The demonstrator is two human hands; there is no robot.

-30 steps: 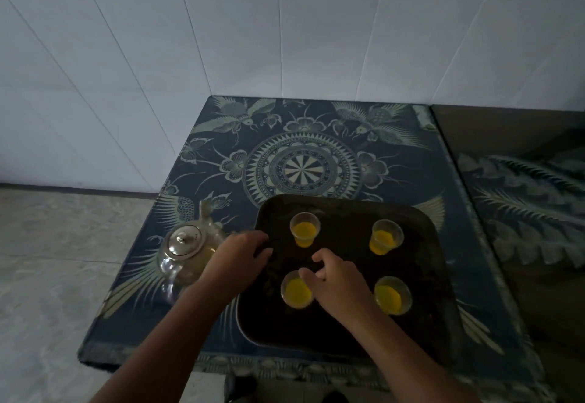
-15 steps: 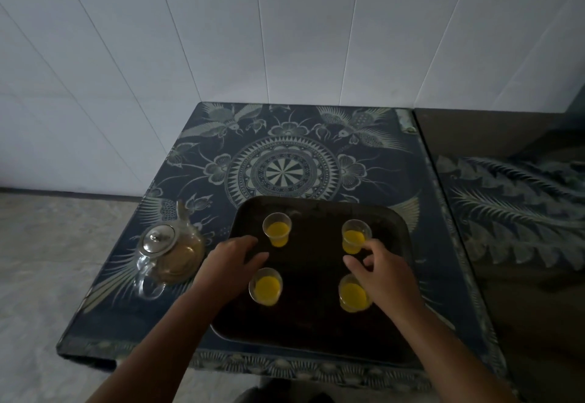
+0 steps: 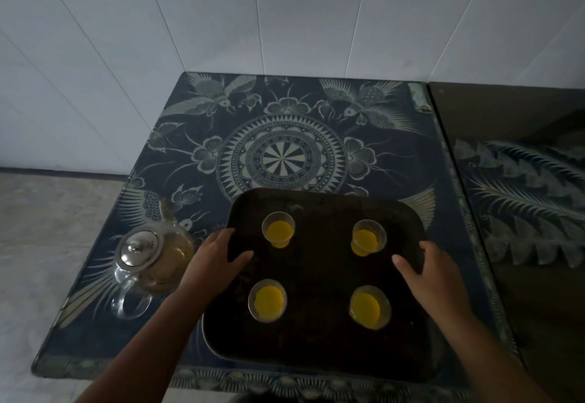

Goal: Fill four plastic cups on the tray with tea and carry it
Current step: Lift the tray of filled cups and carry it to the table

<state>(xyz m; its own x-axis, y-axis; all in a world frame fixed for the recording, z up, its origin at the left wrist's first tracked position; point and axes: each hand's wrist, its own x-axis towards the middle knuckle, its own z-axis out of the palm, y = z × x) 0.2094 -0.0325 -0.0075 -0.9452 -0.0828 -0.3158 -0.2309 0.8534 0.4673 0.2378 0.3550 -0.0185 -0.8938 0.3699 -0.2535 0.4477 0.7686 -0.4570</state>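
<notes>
At the tray (image 3: 316, 279) sides, left hand (image 3: 215, 257) and right hand (image 3: 433, 272) have just landed, fingers (image 3: 226, 234) spread open; cups (image 3: 278, 233) are full, so lifting follows.

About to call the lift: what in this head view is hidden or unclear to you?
Head view, all items:
- Whether the left hand and right hand hook fingers under the tray: the hands themselves cover it.
- Tray's near rim: lost in darkness.
- Tea left in the teapot: murky glass, dim light.
- Whether the tray is off the table yet: no gap visible either way.
</notes>
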